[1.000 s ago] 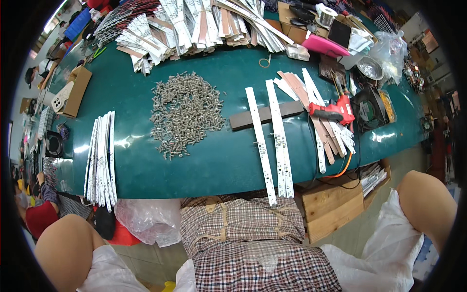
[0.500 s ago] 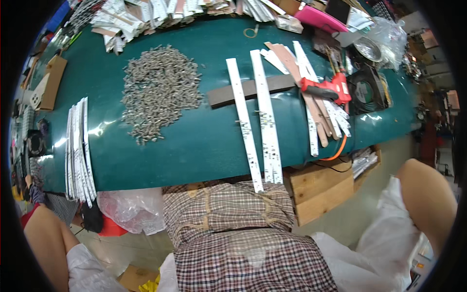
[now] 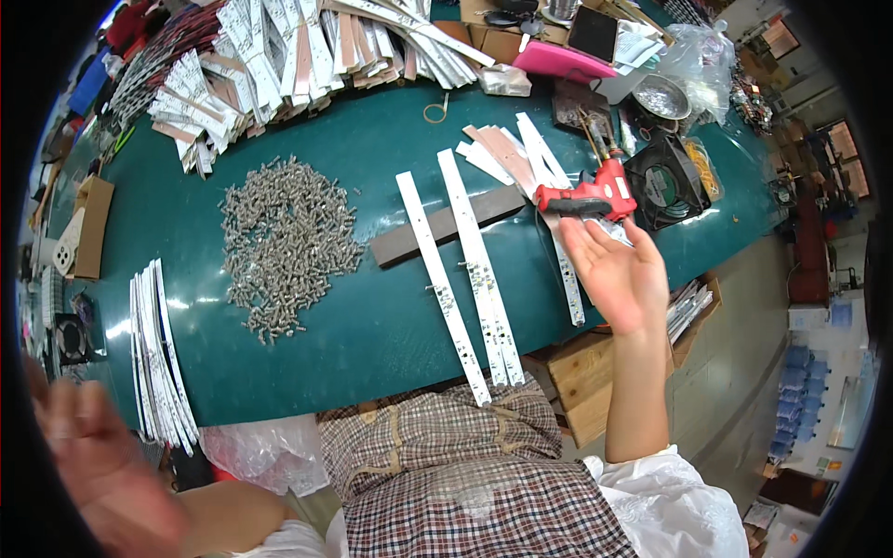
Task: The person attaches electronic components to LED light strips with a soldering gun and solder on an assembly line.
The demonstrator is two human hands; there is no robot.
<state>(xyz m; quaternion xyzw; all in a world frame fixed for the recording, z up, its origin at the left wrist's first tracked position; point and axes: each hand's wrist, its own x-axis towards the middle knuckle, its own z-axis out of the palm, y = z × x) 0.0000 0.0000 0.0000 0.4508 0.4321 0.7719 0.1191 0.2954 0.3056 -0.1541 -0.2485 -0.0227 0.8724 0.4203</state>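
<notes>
My right hand (image 3: 619, 279) is raised palm up at the table's right, fingers stretched out and empty. Its fingertips lie just below the black trigger grip of a red soldering gun (image 3: 612, 186); whether they touch it I cannot tell. My left hand (image 3: 112, 474) is lifted at the far left, smeared by motion, near a row of narrow white strips (image 3: 160, 353). Between the hands, white circuit-board strips (image 3: 437, 284) lean across a dark grey bar (image 3: 398, 244), small parts standing on them. Left of these lies a heap of small metal pieces (image 3: 288, 246).
Bundles of white and tan strips (image 3: 279, 56) fill the back of the green table (image 3: 363, 363). A black fan (image 3: 665, 181), a metal bowl (image 3: 662, 97) and a pink folder (image 3: 563, 61) stand at the right. A wooden box (image 3: 591, 391) sits below the front edge.
Both hands have come up into view, the right one reaching towards the soldering gun and the left one rising at the left edge. The view has shifted, showing more of the table's back.
</notes>
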